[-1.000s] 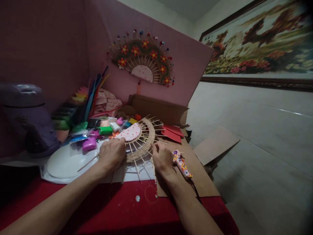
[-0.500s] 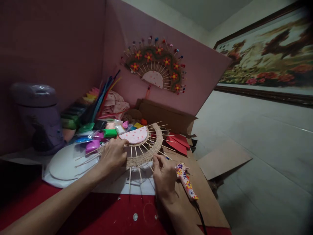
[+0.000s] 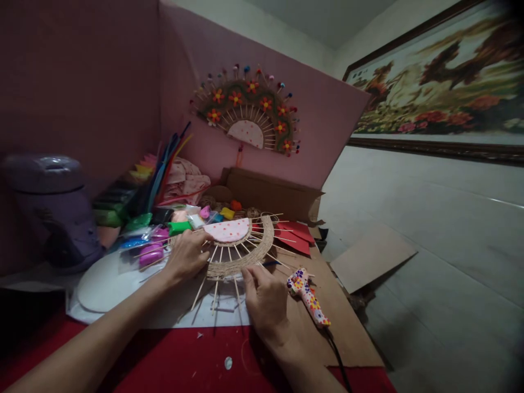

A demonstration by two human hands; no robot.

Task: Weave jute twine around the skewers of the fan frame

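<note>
A half-round fan frame of thin sticks and woven twine (image 3: 239, 265) lies tilted over the table, with a white, red-dotted half-circle (image 3: 228, 230) at its centre. My left hand (image 3: 187, 255) grips the frame's left side, its fingers near the dotted piece. Pinched at the lower edge of the twine band, my right hand (image 3: 264, 297) holds the frame beside a stick. To the right of that hand rests a flower-patterned glue gun (image 3: 308, 297) on cardboard. A finished fan with orange flowers (image 3: 250, 115) hangs on the pink board behind.
Coloured clay packets (image 3: 151, 254) and pipe cleaners (image 3: 164, 164) crowd the back left, near a purple bottle (image 3: 53, 213). A white disc (image 3: 102, 281) lies at left. Red sheets (image 3: 295, 238) and cardboard (image 3: 347, 333) are at right. The glue gun's black cord runs toward the front.
The fan frame has turned slightly, so its sticks point differently. Both hands still hold it, and my right hand sits a little further left. The whole view has shifted slightly.
</note>
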